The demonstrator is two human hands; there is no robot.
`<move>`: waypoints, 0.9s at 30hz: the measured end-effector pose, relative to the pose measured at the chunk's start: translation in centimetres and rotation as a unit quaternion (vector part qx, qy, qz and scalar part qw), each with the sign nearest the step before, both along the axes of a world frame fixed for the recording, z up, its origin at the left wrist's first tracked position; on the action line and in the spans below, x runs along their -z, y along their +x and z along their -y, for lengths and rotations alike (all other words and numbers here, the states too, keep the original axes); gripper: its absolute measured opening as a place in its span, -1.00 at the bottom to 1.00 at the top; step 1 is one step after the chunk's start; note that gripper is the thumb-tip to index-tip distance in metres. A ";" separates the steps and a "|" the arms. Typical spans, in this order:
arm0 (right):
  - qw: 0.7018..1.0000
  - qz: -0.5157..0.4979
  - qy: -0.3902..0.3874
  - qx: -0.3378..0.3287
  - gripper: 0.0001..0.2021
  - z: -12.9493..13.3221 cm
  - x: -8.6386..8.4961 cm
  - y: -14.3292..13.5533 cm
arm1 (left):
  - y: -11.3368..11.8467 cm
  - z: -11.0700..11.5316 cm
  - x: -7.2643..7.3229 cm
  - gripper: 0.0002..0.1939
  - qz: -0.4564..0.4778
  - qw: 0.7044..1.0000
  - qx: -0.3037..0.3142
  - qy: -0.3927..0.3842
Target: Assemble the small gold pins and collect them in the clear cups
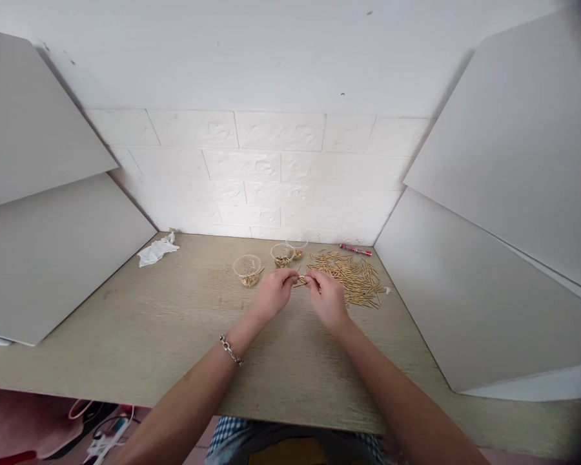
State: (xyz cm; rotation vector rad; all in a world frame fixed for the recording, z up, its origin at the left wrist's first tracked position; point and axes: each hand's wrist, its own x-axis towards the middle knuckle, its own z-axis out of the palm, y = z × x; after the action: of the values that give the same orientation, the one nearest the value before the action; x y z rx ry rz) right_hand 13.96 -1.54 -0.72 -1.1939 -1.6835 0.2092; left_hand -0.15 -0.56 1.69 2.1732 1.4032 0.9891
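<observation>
My left hand (274, 292) and my right hand (328, 302) meet fingertip to fingertip above the table, both in a pinch. Between them shows a short, thin gold-coloured rod (301, 279), gripped at either end; its fine detail is too small to make out. Just beyond and right of my right hand spreads a loose pile of similar gold-coloured rods (356, 278). Near my left hand stands a clear plastic cup (246, 265) with small gold pieces in its bottom. Behind it are a second clear cup (281, 252) and a third cup (298, 245), also holding gold pieces.
A red marker-like tube (356, 249) lies behind the pile. Crumpled white tissue (158, 250) rests at the back left of the wooden table (174, 336). Pale panels flank both sides, and a white brick-patterned wall (261, 168) closes the back. A power strip (107, 442) is below, left.
</observation>
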 end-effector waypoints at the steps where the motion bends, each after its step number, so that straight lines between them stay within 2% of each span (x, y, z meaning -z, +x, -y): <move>1: 1.000 0.001 -0.002 0.003 -0.81 0.0 0.0 0.0 | 0.0 0.0 0.0 -0.80 0.003 1.000 -0.002 -0.005; 13: 0.994 0.100 0.011 -0.050 -0.77 -0.2 -0.6 1.3 | -0.1 0.0 0.3 -0.81 -0.002 1.000 0.016 0.011; 23: 0.998 0.046 -0.020 -0.048 -0.78 -0.2 -0.7 0.8 | 0.0 0.2 0.0 -0.79 -0.001 1.000 0.014 0.005; 27: 0.999 -0.004 -0.035 -0.036 -0.80 -0.2 -0.6 0.6 | -0.2 -0.3 0.0 -0.80 0.030 0.999 0.015 -0.043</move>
State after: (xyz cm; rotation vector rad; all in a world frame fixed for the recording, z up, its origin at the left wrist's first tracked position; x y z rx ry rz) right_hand 14.55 -1.30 -0.17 -1.1845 -1.7259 0.3185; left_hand -0.34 -0.24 1.71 2.0791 1.3570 0.9581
